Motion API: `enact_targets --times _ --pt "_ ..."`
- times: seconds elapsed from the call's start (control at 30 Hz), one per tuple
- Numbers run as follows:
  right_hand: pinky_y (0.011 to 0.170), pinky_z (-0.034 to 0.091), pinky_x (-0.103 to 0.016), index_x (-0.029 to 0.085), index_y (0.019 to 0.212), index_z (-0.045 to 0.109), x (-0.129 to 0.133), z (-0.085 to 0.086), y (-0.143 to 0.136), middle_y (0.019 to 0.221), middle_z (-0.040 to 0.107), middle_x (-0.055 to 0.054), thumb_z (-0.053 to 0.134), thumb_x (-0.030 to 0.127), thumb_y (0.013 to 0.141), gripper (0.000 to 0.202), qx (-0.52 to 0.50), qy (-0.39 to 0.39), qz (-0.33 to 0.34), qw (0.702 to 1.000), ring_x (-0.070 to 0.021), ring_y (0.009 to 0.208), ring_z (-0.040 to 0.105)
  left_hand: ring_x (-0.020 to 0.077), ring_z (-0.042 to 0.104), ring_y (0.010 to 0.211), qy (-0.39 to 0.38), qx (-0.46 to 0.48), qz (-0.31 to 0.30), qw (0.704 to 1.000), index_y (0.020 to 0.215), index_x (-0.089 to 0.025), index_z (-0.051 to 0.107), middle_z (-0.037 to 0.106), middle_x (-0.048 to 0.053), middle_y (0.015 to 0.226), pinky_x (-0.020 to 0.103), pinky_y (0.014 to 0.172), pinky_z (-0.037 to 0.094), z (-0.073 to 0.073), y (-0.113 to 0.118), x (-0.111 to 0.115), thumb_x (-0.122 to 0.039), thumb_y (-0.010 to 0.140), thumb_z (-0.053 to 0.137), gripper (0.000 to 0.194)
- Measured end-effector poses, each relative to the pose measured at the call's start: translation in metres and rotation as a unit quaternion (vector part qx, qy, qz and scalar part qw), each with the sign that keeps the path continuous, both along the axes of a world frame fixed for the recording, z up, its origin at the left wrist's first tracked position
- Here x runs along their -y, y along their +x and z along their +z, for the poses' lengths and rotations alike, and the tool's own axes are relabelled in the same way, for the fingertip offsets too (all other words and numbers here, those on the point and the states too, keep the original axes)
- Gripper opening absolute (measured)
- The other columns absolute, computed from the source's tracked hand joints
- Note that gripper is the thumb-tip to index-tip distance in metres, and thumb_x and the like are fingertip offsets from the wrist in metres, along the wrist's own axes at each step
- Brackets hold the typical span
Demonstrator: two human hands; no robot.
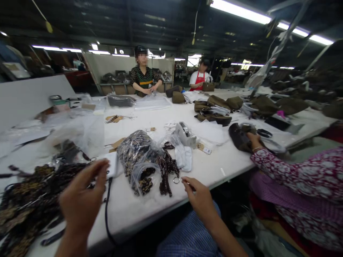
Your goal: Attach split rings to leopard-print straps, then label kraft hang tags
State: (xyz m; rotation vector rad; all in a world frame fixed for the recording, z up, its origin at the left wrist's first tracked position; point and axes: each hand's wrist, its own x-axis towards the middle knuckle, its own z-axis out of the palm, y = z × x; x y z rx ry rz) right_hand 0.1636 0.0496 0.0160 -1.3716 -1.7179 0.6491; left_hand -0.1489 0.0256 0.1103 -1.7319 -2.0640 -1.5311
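My left hand (pixel 83 196) is raised over the table's near left part, thumb and fingertips drawn together; whether anything is between them I cannot make out. My right hand (pixel 199 198) hovers by the table's front edge, thumb and forefinger pinched, perhaps on something too small to name. Between the hands lies a dark leopard-patterned item in a clear plastic bag (pixel 134 151). Beside it is a patterned strap (pixel 164 175) with a metal ring (pixel 176 180), close to my right fingertips. Loose patterned fabric pieces (pixel 32 192) are heaped beside my left hand.
A tape dispenser (pixel 185 134), white packets (pixel 183 157) and paper tags (pixel 204 148) lie mid-table. A black cord (pixel 107 210) hangs over the front edge. At right, a co-worker's hand (pixel 253 141) holds a dark bag (pixel 238 137). Two people stand across the table beyond olive bags (pixel 214 103).
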Motion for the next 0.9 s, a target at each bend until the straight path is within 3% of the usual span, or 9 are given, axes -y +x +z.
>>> enact_targets --times 0.07,0.17,0.3,0.53,0.9 --pt "0.086 0.053 -0.030 0.019 0.107 0.071 -0.008 -0.010 -0.002 0.103 0.074 -0.007 0.051 0.020 0.095 0.023 0.043 0.012 0.017 0.999 -0.0208 0.094 0.069 0.0240 0.075 0.086 -0.008 -0.029 -0.097 0.995 0.103 -0.027 0.073 0.078 -0.002 0.102 0.039 0.081 0.061 -0.023 0.039 -0.008 -0.043 0.087 0.062 0.025" --pt "0.086 0.050 -0.026 0.020 0.106 0.071 -0.019 -0.024 -0.008 0.101 0.072 -0.006 0.054 0.014 0.094 0.022 0.161 0.008 0.032 0.986 -0.0186 0.094 0.067 0.0203 0.075 0.084 -0.091 -0.042 -0.258 0.961 0.096 -0.025 0.075 0.080 0.000 0.095 0.029 0.079 0.060 -0.058 0.082 -0.018 -0.034 0.088 0.061 0.018" --pt "0.079 0.048 -0.025 0.022 0.098 0.072 -0.029 -0.034 -0.018 0.094 0.068 -0.005 0.060 0.016 0.092 0.014 0.260 -0.004 0.026 0.965 -0.0195 0.090 0.064 0.0205 0.074 0.089 -0.153 -0.053 -0.300 0.940 0.099 -0.024 0.074 0.079 0.003 0.098 0.029 0.082 0.057 -0.087 0.100 -0.023 -0.028 0.090 0.057 0.020" --pt "0.077 0.045 -0.028 0.021 0.100 0.066 -0.031 -0.037 -0.018 0.099 0.065 -0.007 0.053 0.020 0.098 0.013 0.297 -0.002 0.007 0.955 -0.0215 0.096 0.059 0.0210 0.074 0.089 -0.203 -0.039 -0.281 0.937 0.100 -0.023 0.074 0.078 0.005 0.101 0.030 0.083 0.056 -0.093 0.107 -0.027 -0.031 0.090 0.054 0.023" --pt "0.076 0.046 -0.031 0.021 0.088 0.064 -0.006 -0.030 -0.005 0.091 0.064 -0.004 0.064 0.013 0.090 0.008 0.292 -0.014 0.013 0.956 -0.0232 0.091 0.058 0.0223 0.072 0.095 -0.209 -0.050 -0.291 0.932 0.102 -0.021 0.072 0.077 0.007 0.103 0.034 0.087 0.055 -0.104 0.134 -0.029 -0.024 0.089 0.050 0.025"
